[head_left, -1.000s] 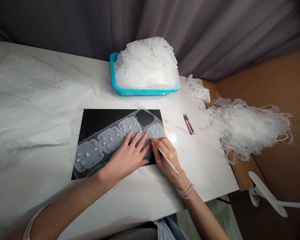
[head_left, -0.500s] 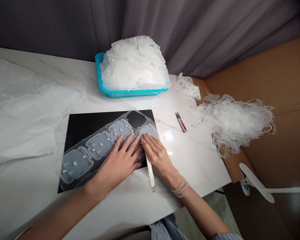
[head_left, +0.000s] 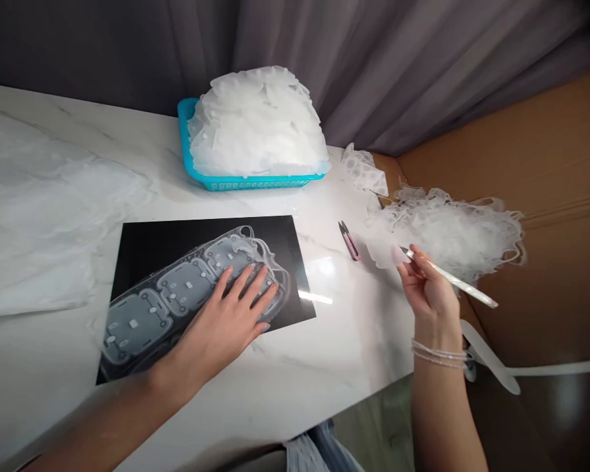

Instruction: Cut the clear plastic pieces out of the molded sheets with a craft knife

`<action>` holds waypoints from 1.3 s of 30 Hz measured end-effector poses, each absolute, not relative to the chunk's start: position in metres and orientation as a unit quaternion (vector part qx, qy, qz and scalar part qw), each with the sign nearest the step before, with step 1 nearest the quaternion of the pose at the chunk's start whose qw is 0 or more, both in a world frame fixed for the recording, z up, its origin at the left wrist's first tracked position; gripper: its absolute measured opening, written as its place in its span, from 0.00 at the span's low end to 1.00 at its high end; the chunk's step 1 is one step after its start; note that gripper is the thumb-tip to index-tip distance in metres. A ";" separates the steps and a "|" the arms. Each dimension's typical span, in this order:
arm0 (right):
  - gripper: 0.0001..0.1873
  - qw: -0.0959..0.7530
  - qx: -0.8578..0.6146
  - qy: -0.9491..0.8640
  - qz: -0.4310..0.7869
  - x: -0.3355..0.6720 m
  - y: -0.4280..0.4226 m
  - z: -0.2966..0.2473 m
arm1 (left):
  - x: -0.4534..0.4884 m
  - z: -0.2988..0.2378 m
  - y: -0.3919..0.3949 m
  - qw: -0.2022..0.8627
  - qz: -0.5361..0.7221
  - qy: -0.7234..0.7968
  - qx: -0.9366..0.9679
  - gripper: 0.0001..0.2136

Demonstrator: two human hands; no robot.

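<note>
Having swung off the black board (head_left: 150,246) toward the bench's (head_left: 295,373) right edge, the right hand (head_left: 429,282) pinched a pale-handled tool (head_left: 465,286) and apparently a translucent piece (head_left: 379,252), likely freed, while the splayed left hand (head_left: 231,318) pressed the clear sheet (head_left: 184,288) on the board.

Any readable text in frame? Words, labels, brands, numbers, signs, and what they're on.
None readable.
Translucent moulded sheet: raised ovals and squares, no lettering I can make out.
White-handled tool, pink-handled snips: any marking is too small to read.
Blue basket, black mat, cardboard: no legible print on the visible parts.
</note>
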State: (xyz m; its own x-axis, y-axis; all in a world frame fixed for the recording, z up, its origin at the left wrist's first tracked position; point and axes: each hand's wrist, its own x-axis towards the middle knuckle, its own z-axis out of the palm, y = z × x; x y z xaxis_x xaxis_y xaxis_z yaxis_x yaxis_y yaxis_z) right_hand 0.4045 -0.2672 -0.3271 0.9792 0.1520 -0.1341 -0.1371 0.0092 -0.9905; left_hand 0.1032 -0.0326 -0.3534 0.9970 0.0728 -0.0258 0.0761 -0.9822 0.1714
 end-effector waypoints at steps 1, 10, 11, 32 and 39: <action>0.03 0.721 -0.684 0.004 0.113 0.401 -0.269 -0.325 | 0.104 -0.351 -0.032 0.086 -0.005 0.036 0.996 0.24; 0.04 0.786 -0.508 -0.034 0.350 0.304 -0.199 -0.291 | 0.131 -0.305 -0.019 0.340 0.122 0.089 0.928 0.14; 0.04 0.788 -0.486 -0.040 0.375 0.298 -0.193 -0.286 | 0.135 -0.299 -0.018 0.379 0.123 0.107 0.911 0.13; 0.05 0.766 -0.437 -0.092 0.463 0.270 -0.163 -0.268 | 0.128 -0.276 0.006 0.852 0.048 0.198 0.483 0.13; 0.05 0.762 -0.441 -0.079 0.468 0.271 -0.164 -0.269 | 0.125 -0.266 0.007 0.848 0.045 0.207 0.485 0.15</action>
State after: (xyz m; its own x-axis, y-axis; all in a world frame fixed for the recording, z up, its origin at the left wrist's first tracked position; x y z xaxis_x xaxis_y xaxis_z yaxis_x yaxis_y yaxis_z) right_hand 0.2710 -0.1635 -0.2686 0.5493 0.7828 -0.2925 -0.6430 0.1724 -0.7462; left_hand 0.1253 0.0073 -0.2655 0.9106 0.2771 -0.3067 0.1238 0.5250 0.8420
